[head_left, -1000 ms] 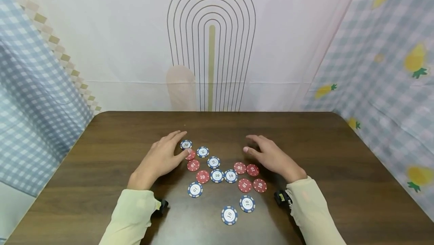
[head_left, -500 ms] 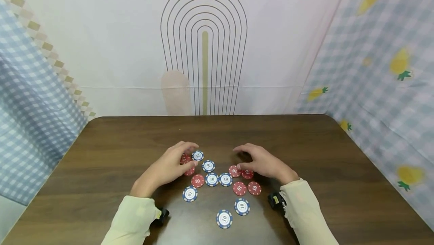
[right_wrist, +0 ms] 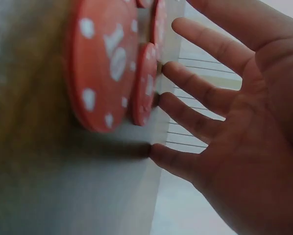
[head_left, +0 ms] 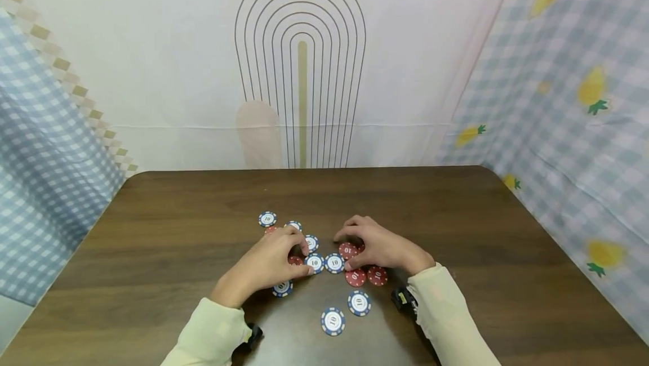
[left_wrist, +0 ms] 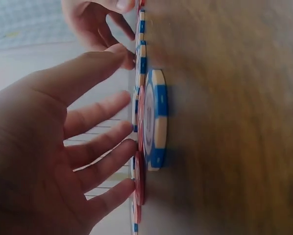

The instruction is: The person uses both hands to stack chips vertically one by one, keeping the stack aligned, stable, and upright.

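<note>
Poker chips, blue-and-white and red, lie flat on the table. In the head view my left hand [head_left: 269, 262] is over the left ones, its thumb and index fingertips at the edge of a blue chip [head_left: 314, 263]. Beside that lies a second blue chip [head_left: 334, 263], with the right thumb tip near its right side. My right hand [head_left: 382, 246] arches over red chips [head_left: 347, 251], partly hiding them. Spread fingers show in both wrist views. A blue chip [left_wrist: 155, 120] lies near the left palm, and a red chip [right_wrist: 105, 63] is nearest the right wrist camera.
Two blue chips, one [head_left: 359, 303] right of the other [head_left: 332, 321], lie nearer the front of the brown table [head_left: 431, 197]. Another blue chip [head_left: 267, 219] lies behind the left hand. A white patterned cloth [head_left: 192, 62] hangs behind the table, with checked cloths at both sides.
Both hands have come closer together and nearer the front over the chips, toward the two middle blue chips. The back left chips, earlier under the left hand, now show. The camera view has shifted slightly.
</note>
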